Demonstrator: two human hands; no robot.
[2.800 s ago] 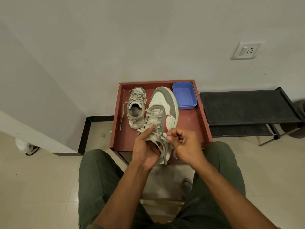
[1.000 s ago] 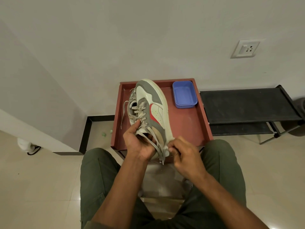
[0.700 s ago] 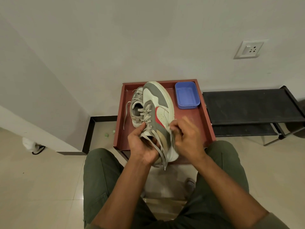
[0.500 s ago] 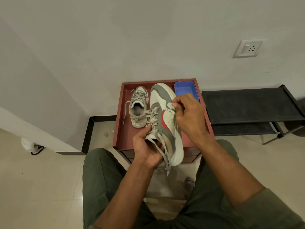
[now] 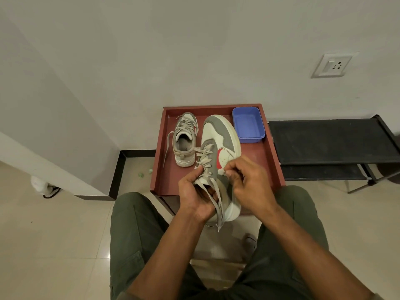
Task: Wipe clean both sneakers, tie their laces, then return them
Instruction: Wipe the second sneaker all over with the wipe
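A white and grey sneaker with a red mark is held up over the front of the reddish tray table, toe pointing away. My left hand grips it at the collar, with loose laces hanging over the fingers. My right hand pinches a small white wad against the sneaker's side, just below the red mark. The second sneaker stands on the tray at the back left, its laces untied and one end trailing down the left.
A blue plastic tub sits in the tray's back right corner. A black rack stands to the right. A wall with a socket is behind. My knees in green trousers flank the tray's front edge.
My right hand has come back down from the sneaker's toe area to its side near the red mark. The sneaker has tilted slightly in my left hand.
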